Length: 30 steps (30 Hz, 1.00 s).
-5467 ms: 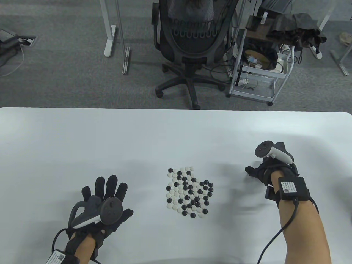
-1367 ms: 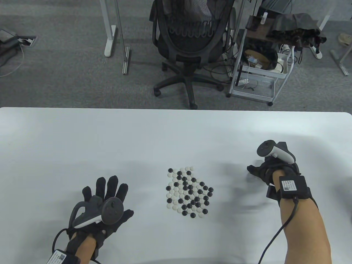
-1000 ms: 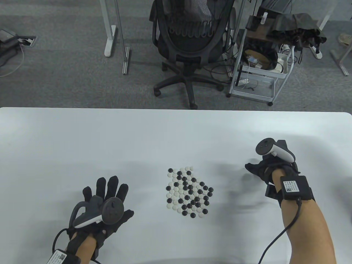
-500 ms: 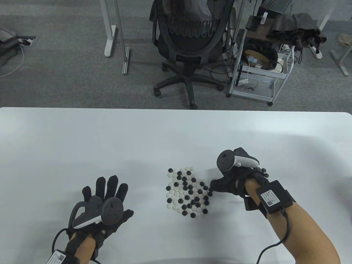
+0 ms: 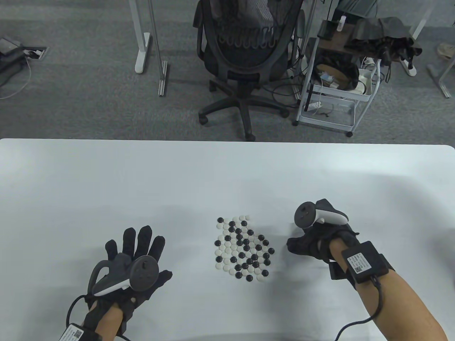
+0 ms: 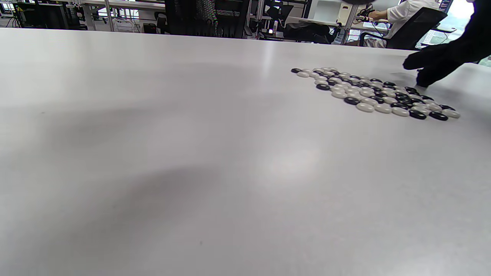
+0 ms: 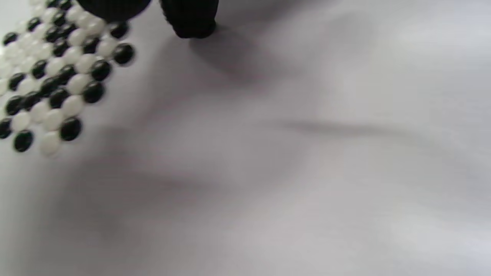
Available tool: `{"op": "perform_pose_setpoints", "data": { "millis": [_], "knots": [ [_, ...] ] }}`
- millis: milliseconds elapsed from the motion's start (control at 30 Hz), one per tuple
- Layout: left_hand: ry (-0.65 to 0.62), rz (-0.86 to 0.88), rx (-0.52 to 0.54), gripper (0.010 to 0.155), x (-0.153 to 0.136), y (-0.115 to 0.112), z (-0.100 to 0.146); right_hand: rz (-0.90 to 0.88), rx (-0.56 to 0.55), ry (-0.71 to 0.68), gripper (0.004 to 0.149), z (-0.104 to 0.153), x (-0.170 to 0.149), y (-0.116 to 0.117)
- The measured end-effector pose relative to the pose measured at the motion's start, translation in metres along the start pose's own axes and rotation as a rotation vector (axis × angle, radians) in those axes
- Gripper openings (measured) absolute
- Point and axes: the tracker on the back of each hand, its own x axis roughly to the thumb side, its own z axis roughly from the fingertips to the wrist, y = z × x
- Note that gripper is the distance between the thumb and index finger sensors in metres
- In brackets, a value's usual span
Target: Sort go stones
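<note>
A pile of black and white Go stones [image 5: 242, 248] lies mixed on the white table [image 5: 213, 170]. It also shows in the left wrist view [image 6: 376, 94] and the right wrist view [image 7: 57, 80]. My left hand [image 5: 142, 248] rests flat on the table left of the pile, fingers spread and empty. My right hand [image 5: 300, 245] sits just right of the pile with its fingers curled down toward the table. In the left wrist view my right hand [image 6: 429, 65] has a fingertip on the table beside the stones. The right fingertips [image 7: 190, 23] hide whatever may be under them.
The table's far edge runs across the middle of the table view. Beyond it on the floor stand an office chair [image 5: 245, 53] and a white wire cart [image 5: 337, 92]. Bare tabletop surrounds the pile on all sides.
My right hand swept left from the table's right side to the pile's right edge, then drew back a little to the right. The left hand has not moved.
</note>
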Motion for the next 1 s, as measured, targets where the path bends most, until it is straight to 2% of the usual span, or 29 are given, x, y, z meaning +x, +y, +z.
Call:
{"op": "perform_pose_setpoints", "data": {
  "millis": [233, 400, 800, 1000],
  "knots": [
    [0.001, -0.006, -0.001, 0.081, 0.000, 0.000, 0.000, -0.149, -0.050, 0.182, 0.059, 0.022, -0.081, -0.001],
    [0.004, -0.003, 0.006, 0.081, 0.000, 0.000, 0.001, -0.211, -0.093, 0.244, 0.060, 0.023, -0.106, -0.003],
    [0.006, 0.002, 0.001, 0.081, -0.001, 0.000, 0.001, -0.269, -0.146, 0.274, 0.063, 0.015, -0.114, -0.011],
    [0.006, 0.005, 0.004, 0.081, -0.001, 0.001, 0.001, -0.288, -0.225, 0.180, 0.065, 0.028, -0.091, -0.033]
  ]
}}
